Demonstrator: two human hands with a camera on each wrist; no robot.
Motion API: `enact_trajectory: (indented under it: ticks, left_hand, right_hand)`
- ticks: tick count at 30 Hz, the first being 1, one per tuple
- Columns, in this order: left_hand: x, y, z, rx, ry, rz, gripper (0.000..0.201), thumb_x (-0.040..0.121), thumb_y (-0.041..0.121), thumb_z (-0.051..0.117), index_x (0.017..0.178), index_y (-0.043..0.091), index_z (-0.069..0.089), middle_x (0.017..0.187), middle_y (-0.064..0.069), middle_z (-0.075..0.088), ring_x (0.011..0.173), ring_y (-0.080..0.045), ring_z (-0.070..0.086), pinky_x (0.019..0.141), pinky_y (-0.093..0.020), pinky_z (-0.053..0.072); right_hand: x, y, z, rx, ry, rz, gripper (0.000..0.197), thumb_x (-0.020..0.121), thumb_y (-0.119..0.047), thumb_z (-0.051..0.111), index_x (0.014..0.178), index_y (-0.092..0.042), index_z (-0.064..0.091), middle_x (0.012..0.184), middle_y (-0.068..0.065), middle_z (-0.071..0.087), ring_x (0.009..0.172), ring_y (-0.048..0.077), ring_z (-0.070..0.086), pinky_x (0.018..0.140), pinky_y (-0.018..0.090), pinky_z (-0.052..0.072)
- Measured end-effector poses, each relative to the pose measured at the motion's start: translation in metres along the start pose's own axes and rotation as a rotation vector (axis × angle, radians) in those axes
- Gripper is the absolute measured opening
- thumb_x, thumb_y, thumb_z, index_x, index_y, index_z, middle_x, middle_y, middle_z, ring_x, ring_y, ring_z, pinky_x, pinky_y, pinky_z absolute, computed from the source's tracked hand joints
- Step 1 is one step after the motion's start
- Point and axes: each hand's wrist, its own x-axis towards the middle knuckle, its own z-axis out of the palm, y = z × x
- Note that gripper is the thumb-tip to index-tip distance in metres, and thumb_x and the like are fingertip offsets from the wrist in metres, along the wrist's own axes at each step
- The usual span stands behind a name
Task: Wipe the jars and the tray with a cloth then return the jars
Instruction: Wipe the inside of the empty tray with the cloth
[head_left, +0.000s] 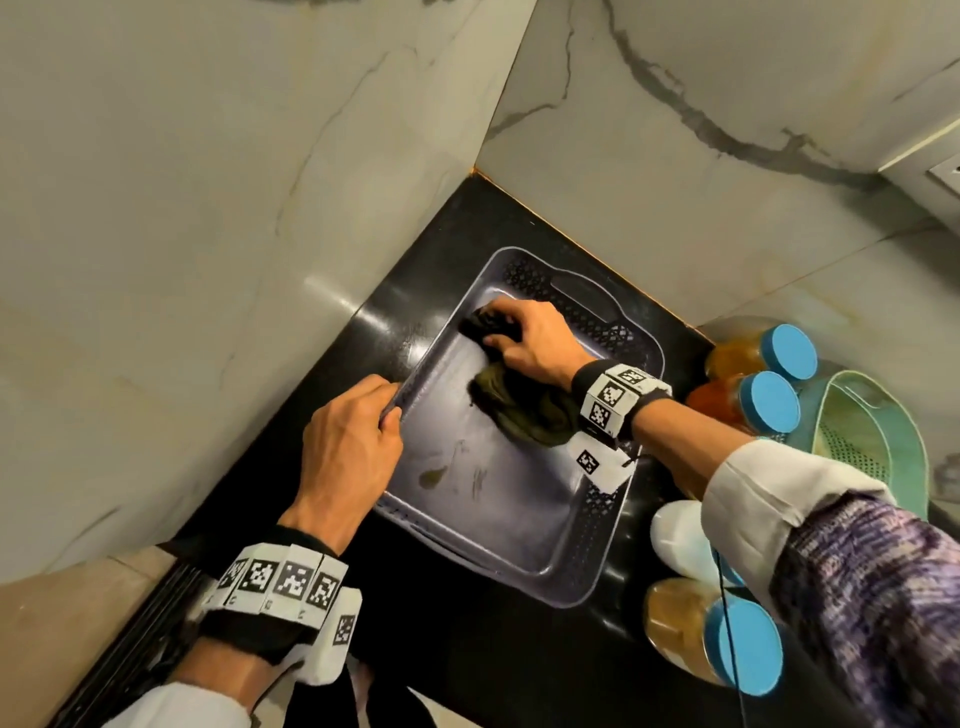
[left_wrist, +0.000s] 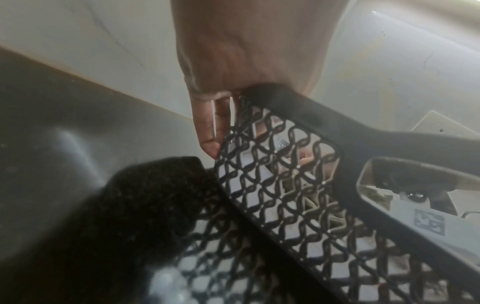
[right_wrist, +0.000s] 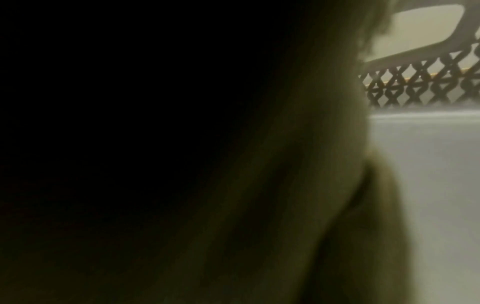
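Note:
A grey tray (head_left: 524, 540) with lattice walls sits on the black counter in a wall corner. My left hand (head_left: 358, 436) grips its left rim; in the left wrist view the fingers (left_wrist: 207, 127) hang down outside the lattice wall (left_wrist: 272, 181). My right hand (head_left: 524, 343) holds a dark olive cloth (head_left: 524, 410) bunched against the tray floor near the far wall. The right wrist view is mostly filled by the cloth (right_wrist: 298, 185), with the tray floor (right_wrist: 428, 164) beside it. Several jars with blue lids (head_left: 789, 351) stand right of the tray.
Smears (head_left: 436, 475) mark the tray floor near its front left. A green strainer basket (head_left: 872, 431) stands behind the jars at right, and a white lidded container (head_left: 680, 535) sits under my right forearm. Marble walls close the counter on two sides.

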Motion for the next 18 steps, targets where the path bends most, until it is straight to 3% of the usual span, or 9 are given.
enact_trajectory:
  ticks: [3,6,9,12,13,15,18]
  left_hand:
    - [0.025,-0.003,-0.006,0.043,-0.039,0.091,0.003,0.088,0.014,0.071,0.087,0.012,0.069,0.085,-0.007,0.068,0.077,-0.041,0.065,0.060,-0.043,0.049]
    - [0.053,-0.006,-0.015,0.110,-0.015,0.107,0.029,0.088,0.023,0.079,0.115,0.014,0.077,0.110,-0.011,0.074,0.101,-0.041,0.070,0.080,-0.046,0.055]
    - [0.025,0.004,-0.020,0.009,0.130,-0.053,0.071,0.086,0.030,0.084,0.146,0.005,0.057,0.144,-0.018,0.060,0.130,-0.040,0.059,0.106,-0.049,0.049]
    - [-0.032,0.021,-0.008,-0.160,0.128,-0.237,0.100,0.085,0.020,0.083,0.163,-0.001,0.024,0.166,-0.025,0.031,0.152,-0.040,0.034,0.123,-0.044,0.031]
    - [-0.045,0.024,-0.003,-0.226,0.138,-0.299,0.099,0.086,0.011,0.080,0.164,-0.001,0.019,0.167,-0.025,0.029,0.152,-0.041,0.034,0.122,-0.042,0.030]
    - [-0.055,0.026,0.005,-0.309,0.195,-0.352,0.088,0.085,-0.010,0.068,0.162,0.000,0.028,0.163,-0.025,0.039,0.145,-0.043,0.045,0.117,-0.041,0.037]
    - [-0.043,0.021,0.006,-0.290,0.196,-0.303,0.088,0.077,-0.020,0.058,0.159,0.003,0.039,0.143,-0.028,0.061,0.121,-0.048,0.063,0.099,-0.047,0.051]
  right_hand:
    - [0.000,0.008,-0.006,-0.016,-0.038,0.063,0.026,0.093,-0.020,0.074,0.118,-0.018,0.069,0.101,-0.004,0.071,0.095,0.014,0.066,0.093,0.034,0.054]
    - [-0.005,0.006,-0.004,-0.001,0.001,0.192,0.031,0.093,-0.019,0.072,0.123,-0.015,0.065,0.113,0.007,0.073,0.104,0.025,0.068,0.089,0.032,0.051]
    - [-0.012,0.001,0.008,0.030,0.113,0.336,0.033,0.092,-0.019,0.070,0.123,-0.013,0.063,0.117,0.014,0.071,0.103,0.028,0.066,0.084,0.032,0.050]
    - [-0.020,0.000,0.015,0.050,0.192,0.444,0.032,0.091,-0.022,0.067,0.120,-0.012,0.060,0.117,0.017,0.070,0.107,0.036,0.067,0.088,0.039,0.054]
    - [-0.024,-0.001,0.017,0.047,0.199,0.460,0.031,0.092,-0.022,0.066,0.120,-0.011,0.059,0.118,0.018,0.069,0.107,0.038,0.066,0.087,0.038,0.053]
    - [-0.030,0.000,0.023,0.057,0.202,0.491,0.033,0.093,-0.023,0.065,0.122,-0.008,0.056,0.121,0.019,0.067,0.110,0.039,0.065,0.087,0.040,0.051]
    - [-0.039,0.008,0.025,0.084,0.215,0.505,0.039,0.095,-0.024,0.066,0.129,-0.006,0.054,0.128,0.017,0.063,0.115,0.036,0.062,0.089,0.036,0.047]
